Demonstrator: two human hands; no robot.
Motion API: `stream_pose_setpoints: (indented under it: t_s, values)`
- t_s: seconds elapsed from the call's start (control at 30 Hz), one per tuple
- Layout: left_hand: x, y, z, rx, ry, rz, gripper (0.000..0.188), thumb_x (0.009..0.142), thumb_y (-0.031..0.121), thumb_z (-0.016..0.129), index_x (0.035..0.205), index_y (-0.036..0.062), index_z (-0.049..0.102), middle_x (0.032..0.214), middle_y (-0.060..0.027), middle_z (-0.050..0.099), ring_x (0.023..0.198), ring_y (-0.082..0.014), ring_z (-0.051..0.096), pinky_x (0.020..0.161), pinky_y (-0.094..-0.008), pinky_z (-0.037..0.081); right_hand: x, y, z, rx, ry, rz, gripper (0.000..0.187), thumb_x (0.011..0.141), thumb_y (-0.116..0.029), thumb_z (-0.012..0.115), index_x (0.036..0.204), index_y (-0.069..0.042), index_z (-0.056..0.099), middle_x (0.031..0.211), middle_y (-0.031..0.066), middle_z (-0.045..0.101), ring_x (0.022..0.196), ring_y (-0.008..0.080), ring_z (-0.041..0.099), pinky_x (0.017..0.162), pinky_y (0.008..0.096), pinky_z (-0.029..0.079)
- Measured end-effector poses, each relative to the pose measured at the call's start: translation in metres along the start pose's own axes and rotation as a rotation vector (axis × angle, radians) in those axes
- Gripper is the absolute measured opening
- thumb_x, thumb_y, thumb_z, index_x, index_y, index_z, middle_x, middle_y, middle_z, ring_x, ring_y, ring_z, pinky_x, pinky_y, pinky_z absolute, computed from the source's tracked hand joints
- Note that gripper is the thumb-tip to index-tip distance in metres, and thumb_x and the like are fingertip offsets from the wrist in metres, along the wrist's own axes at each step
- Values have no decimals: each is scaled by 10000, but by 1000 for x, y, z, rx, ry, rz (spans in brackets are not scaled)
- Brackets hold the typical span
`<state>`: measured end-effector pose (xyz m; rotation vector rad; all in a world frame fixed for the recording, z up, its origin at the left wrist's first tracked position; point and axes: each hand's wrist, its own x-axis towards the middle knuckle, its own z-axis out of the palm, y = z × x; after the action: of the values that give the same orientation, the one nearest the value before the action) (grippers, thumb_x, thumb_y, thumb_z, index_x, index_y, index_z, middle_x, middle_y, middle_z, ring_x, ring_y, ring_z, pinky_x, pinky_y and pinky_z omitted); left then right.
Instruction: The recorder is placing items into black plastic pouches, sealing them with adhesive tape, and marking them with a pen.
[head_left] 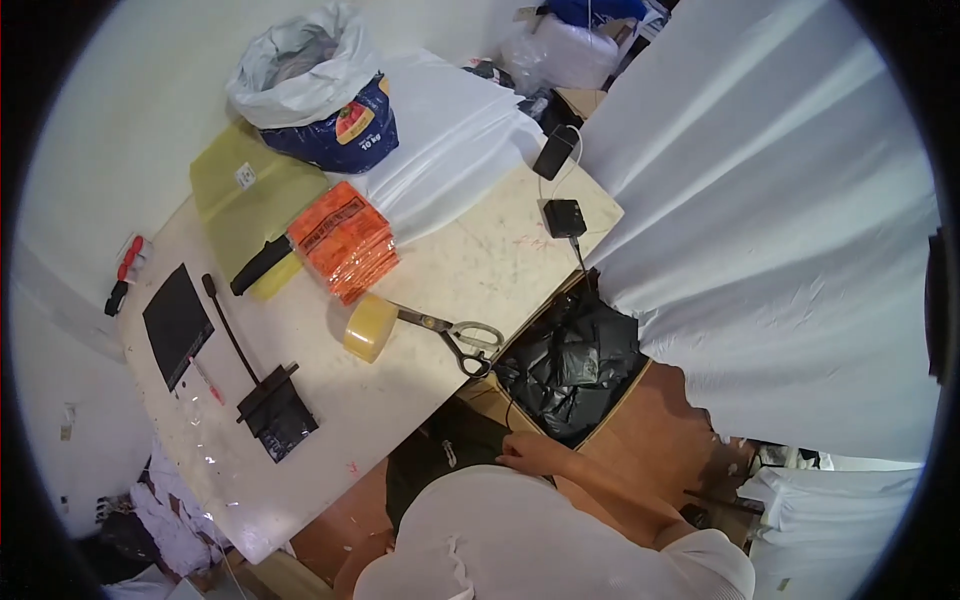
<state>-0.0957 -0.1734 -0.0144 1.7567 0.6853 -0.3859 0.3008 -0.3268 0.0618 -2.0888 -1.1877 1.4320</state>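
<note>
My right hand [524, 453] rests at my side against the dark trousers [445, 447], its fingers loosely laid on the cloth and nothing visible in them. At the lower left, my left hand [376, 546] is mostly covered by my white shirt, so its fingers cannot be made out. Both hands are off the table. Nearest on the tabletop lie large black-handled scissors [450, 330] and a roll of yellowish tape [370, 328]. Behind the tape sits a stack of orange plastic packets [345, 240]. A black pouch [278, 415] lies near the table's front edge.
The pale table [400, 410] also bears a black sheet [178, 325], a yellow bag [245, 190], white sheets [440, 120], a blue-and-white sack [335, 140] and black adapters [564, 218] with cables. Beside it stands a carton with black plastic bags [575, 365]. White curtains [790, 230] hang at right.
</note>
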Motion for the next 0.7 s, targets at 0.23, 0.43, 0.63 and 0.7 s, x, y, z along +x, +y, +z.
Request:
stream_pose_setpoints:
  t_s: [0.23, 0.43, 0.63, 0.7]
  values:
    - [13, 28, -34, 12, -204, 233, 269, 818, 219, 612, 943, -3, 525, 731, -100, 591, 697, -198, 575, 658, -303, 451, -5, -18, -37, 100, -236, -28, 353, 865, -354, 546, 852, -2, 549, 782, 113, 556, 714, 191, 526, 633, 315, 421]
    - [36, 125, -68, -186, -295, 181, 236, 835, 186, 586, 970, 1, 532, 748, -75, 585, 723, -185, 572, 690, -284, 447, -9, 4, -38, 162, -365, 37, 424, 886, -399, 502, 944, 14, 582, 856, 113, 587, 767, 176, 536, 684, 292, 430]
    - [41, 122, -67, -746, -227, -430, 164, 878, 172, 549, 987, 49, 547, 833, -21, 554, 791, -127, 528, 713, -237, 425, -22, -10, -58, 381, -241, 358, 463, 924, -415, 403, 1025, -11, 606, 873, 114, 598, 806, 193, 546, 718, 293, 426]
    - [45, 88, -60, -827, -233, -528, 153, 886, 174, 544, 988, 60, 549, 851, -13, 548, 804, -115, 517, 714, -228, 421, -17, 10, -56, 286, -300, 385, 475, 924, -424, 396, 1002, -6, 607, 828, 110, 596, 771, 188, 549, 695, 289, 429]
